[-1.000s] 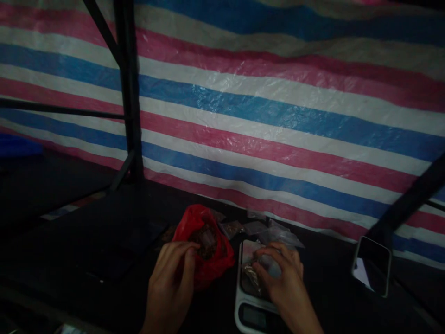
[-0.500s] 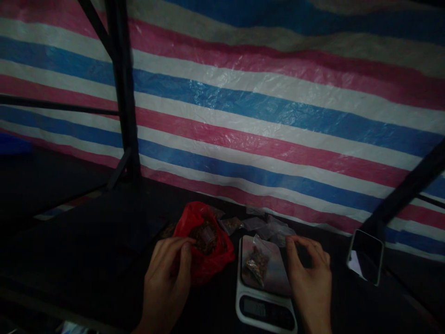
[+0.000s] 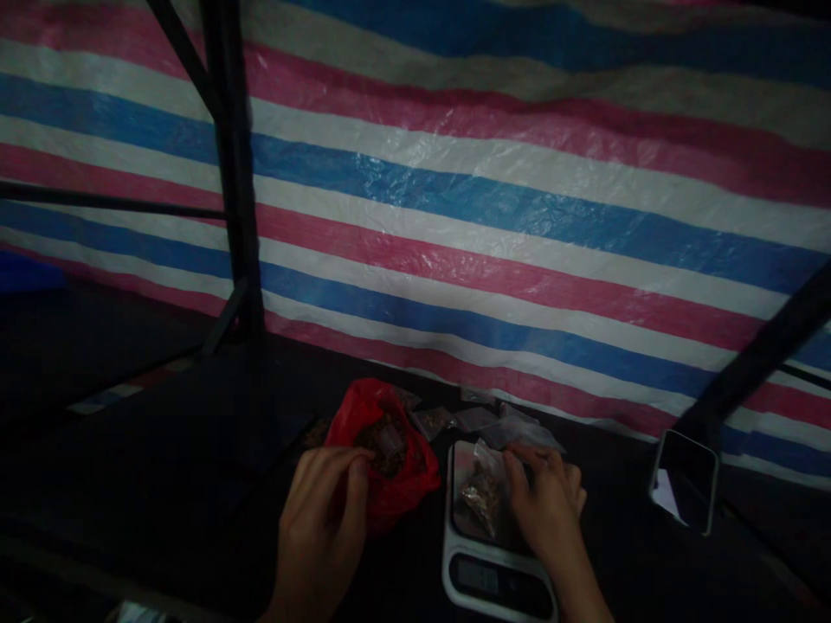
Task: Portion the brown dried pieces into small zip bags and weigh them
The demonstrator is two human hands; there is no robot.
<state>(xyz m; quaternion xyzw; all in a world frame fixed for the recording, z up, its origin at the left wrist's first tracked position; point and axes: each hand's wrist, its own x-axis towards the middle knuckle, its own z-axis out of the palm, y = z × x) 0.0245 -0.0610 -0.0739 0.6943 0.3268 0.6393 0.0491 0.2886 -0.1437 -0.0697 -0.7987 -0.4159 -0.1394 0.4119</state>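
Observation:
A clear plastic bag (image 3: 481,495) of small brownish pieces lies on the steel plate of a white kitchen scale (image 3: 454,581). My right hand (image 3: 549,493) reaches over the plate's right side, its thumb and forefinger slightly apart at the bag's right edge; whether they touch it is unclear. To the left, a red plastic bag (image 3: 415,484) stands with its mouth spread, holding brown loose pieces and a small clear packet (image 3: 391,439). My left hand (image 3: 325,510) hovers over its near left rim, fingers bent and a little apart from the thumb, with nothing visible between them.
Several small clear bags (image 3: 523,428) lie behind the scale, one packet (image 3: 434,422) with contents. A phone-like device (image 3: 685,480) leans near a dark post at right. Striped plastic sheeting (image 3: 454,242) hangs behind the dark table (image 3: 214,415); a metal post (image 3: 237,190) rises at left.
My right hand has moved left from beside the scale to the clear bag on its plate. My left hand has shifted slightly right at the red bag.

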